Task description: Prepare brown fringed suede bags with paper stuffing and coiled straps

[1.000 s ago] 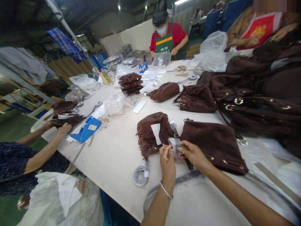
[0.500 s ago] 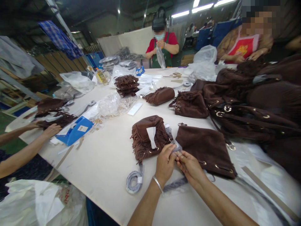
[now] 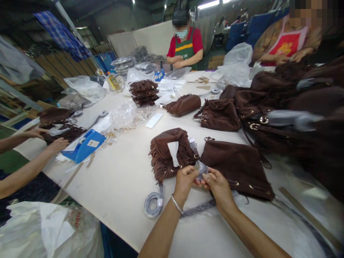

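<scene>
My left hand [image 3: 185, 180] and my right hand [image 3: 219, 185] meet over the white table [image 3: 123, 186], both pinching a small crumpled clear wrap [image 3: 201, 167] between their fingertips. Just beyond them lie a brown fringed suede bag [image 3: 169, 152] with a white paper tag and a plain brown suede bag [image 3: 238, 166] with gold eyelets. A silver bracelet sits on my left wrist. A grey coiled strap [image 3: 152, 204] lies left of my left forearm.
More brown bags [image 3: 282, 107] pile up at the right. A person's arms [image 3: 32, 161] reach in from the left near a blue card holder [image 3: 86, 145]. A person in a green apron [image 3: 185, 44] stands at the far end. White plastic bags [image 3: 51, 229] sit below the near edge.
My hands stayed together on the clear wrap and shifted slightly. The far person lowered a plastic bag to the table. The view tilted a little.
</scene>
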